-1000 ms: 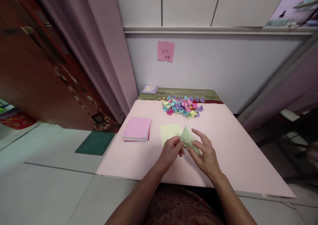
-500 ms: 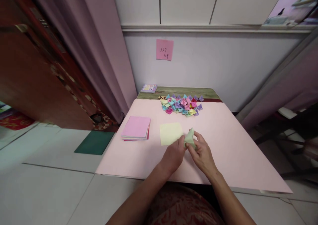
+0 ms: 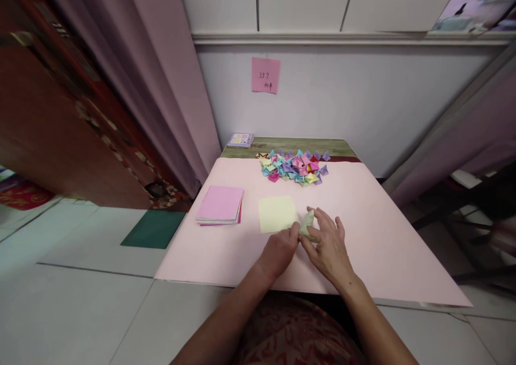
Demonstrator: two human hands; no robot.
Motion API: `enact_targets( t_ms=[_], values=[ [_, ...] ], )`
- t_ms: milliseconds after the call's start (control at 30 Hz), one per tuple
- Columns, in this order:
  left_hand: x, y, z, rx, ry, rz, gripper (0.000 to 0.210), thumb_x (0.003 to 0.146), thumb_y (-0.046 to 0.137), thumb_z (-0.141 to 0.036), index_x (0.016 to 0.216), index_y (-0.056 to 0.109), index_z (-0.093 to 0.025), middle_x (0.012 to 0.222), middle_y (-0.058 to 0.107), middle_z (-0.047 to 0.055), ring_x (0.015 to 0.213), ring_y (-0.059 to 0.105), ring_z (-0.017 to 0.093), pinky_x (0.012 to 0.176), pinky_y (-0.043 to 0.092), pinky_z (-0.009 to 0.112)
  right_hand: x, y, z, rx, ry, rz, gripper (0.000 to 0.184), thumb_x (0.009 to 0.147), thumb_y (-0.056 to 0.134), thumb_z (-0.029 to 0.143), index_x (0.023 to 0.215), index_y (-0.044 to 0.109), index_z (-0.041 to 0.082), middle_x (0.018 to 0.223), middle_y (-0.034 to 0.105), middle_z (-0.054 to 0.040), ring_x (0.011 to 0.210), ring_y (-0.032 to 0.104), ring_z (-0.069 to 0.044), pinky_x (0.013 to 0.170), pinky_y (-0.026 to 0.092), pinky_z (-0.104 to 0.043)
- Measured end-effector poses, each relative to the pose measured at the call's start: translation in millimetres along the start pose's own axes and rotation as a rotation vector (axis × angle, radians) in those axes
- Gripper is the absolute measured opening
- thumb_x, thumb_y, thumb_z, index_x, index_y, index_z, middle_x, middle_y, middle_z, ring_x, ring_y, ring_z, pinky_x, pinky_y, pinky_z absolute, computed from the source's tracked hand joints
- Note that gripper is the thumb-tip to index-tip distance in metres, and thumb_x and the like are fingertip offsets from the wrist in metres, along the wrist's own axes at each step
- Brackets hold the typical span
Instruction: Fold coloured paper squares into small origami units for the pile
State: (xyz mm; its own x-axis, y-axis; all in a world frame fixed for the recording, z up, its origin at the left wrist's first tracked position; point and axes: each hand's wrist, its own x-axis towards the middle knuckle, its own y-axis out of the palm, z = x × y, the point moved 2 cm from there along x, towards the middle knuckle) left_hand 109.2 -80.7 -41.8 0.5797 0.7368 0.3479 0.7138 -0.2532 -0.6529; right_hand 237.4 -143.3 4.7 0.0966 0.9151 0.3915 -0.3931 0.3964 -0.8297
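Observation:
A pale green folded paper (image 3: 307,222) is between my two hands, just above the table near its front middle. My left hand (image 3: 280,251) pinches its near left corner. On the other side my right hand (image 3: 328,247) grips it, thumb at the near edge and fingers over the right side. Part of the paper is covered by my fingers. A flat pale yellow paper sheet (image 3: 276,213) lies just left of and beyond my hands. Farther back sits a pile of small folded paper boats (image 3: 298,166) in many colours.
A stack of square paper (image 3: 221,204), pink on top, rests at the table's left. The pink-covered table (image 3: 387,247) meets a white wall with a pink note (image 3: 266,76). A small packet (image 3: 241,140) lies at the back left corner.
My right fingers have shifted on the green paper, the little finger now lifted outward. The paper's raised tip sits lower. The view has tilted slightly.

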Motion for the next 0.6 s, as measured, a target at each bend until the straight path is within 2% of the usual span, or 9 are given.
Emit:
enact_targets(
  t_ms=[133,200,267,333,400,433,533,600],
  values=[
    [1,-3.0,2,0.200,-0.028,0.170,0.023,0.091,0.044,-0.011,0.109,0.057,-0.015,0.087,0.069,0.012,0.077,0.068,0.026,0.070,0.054,0.037,2,-4,-3,0.024,0.030,0.014,0.017,0.087,0.062,0.036,0.080,0.072,0.025,0.145,0.050,-0.0085,0.136,0.040,-0.038,0.107,0.018,-0.072],
    [2,-7.7,1,0.130,-0.068,0.188,0.021,0.092,0.043,-0.013,0.104,0.059,-0.014,0.087,0.070,0.013,0.079,0.069,0.027,0.072,0.054,0.040,4,-8,-9,0.096,0.054,0.003,0.015,0.083,0.067,0.040,0.084,0.073,0.027,0.143,0.051,-0.0082,0.134,0.044,-0.038,0.108,0.019,-0.071],
    [3,-11.9,-1,-0.136,-0.163,0.158,0.020,0.094,0.043,-0.022,0.098,0.061,-0.014,0.086,0.071,0.012,0.075,0.070,0.025,0.071,0.056,0.039,6,-13,-17,0.243,0.105,-0.044,0.022,0.079,0.071,0.044,0.094,0.073,0.028,0.140,0.053,-0.0090,0.130,0.048,-0.035,0.109,0.027,-0.065],
    [5,-12.8,-3,-0.523,-0.309,0.132,0.028,0.094,0.046,-0.035,0.097,0.063,-0.013,0.085,0.072,0.012,0.067,0.069,0.021,0.066,0.057,0.036,8,-16,-26,0.461,0.216,-0.115,0.044,0.075,0.075,0.047,0.114,0.067,0.028,0.138,0.055,-0.0106,0.126,0.052,-0.032,0.105,0.040,-0.054],
    [7,-10.7,-8,-0.865,-0.440,0.129,0.040,0.090,0.053,-0.047,0.098,0.065,-0.010,0.084,0.073,0.013,0.061,0.069,0.019,0.062,0.058,0.034,8,-12,-30,0.694,0.359,-0.110,0.062,0.071,0.078,0.050,0.125,0.060,0.025,0.133,0.059,-0.0122,0.118,0.058,-0.030,0.095,0.049,-0.046],
    [7,-9.4,-11,-0.973,-0.477,0.135,0.045,0.086,0.058,-0.051,0.098,0.067,-0.009,0.083,0.073,0.014,0.060,0.068,0.019,0.060,0.058,0.033,8,-9,-30,0.797,0.420,-0.068,0.066,0.069,0.079,0.051,0.126,0.059,0.023,0.126,0.064,-0.0124,0.111,0.062,-0.029,0.090,0.052,-0.042],
    [7,-5.8,-20,-1.092,-0.513,0.187,0.050,0.078,0.067,-0.056,0.088,0.071,-0.007,0.077,0.073,0.015,0.056,0.067,0.018,0.058,0.057,0.032,6,3,-23,1.011,0.516,0.093,0.055,0.069,0.079,0.054,0.108,0.068,0.017,0.091,0.072,-0.0080,0.082,0.066,-0.023,0.072,0.053,-0.033],
    [6,-4.7,-22,-1.087,-0.509,0.226,0.049,0.076,0.069,-0.056,0.084,0.073,-0.007,0.075,0.073,0.014,0.055,0.066,0.017,0.058,0.056,0.030,5,8,-19,1.064,0.548,0.089,0.043,0.069,0.078,0.055,0.087,0.070,0.017,0.073,0.068,-0.0031,0.065,0.060,-0.018,0.062,0.048,-0.029]
  ],
)
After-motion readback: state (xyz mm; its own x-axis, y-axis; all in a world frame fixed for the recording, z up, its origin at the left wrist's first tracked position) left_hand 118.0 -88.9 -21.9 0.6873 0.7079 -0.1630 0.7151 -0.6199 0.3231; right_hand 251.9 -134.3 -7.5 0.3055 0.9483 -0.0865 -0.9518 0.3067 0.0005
